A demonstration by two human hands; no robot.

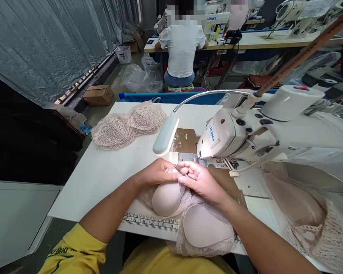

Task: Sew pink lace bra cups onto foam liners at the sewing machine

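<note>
A beige lace bra (166, 199) lies cup side up at the table's front edge, partly hanging over toward my lap. My left hand (160, 172) is closed on the upper edge of its left cup, thumb on top. Close beside it, my right hand (198, 179) has its fingers curled around a slim dark metal tool (184, 173), whose kind is too small to tell. The tool's tip reaches the lace by my left thumb. Both hands are just in front of the sewing machine's needle area, under a lit lamp (166, 134).
The white JUKI sewing machine (225, 131) stands at the right. Another lace bra (128, 127) lies at the back left of the table (85, 190), and more bra pieces (311, 205) lie at the right. A ruler strip (151, 222) runs along the front edge. A person (183, 49) sits ahead.
</note>
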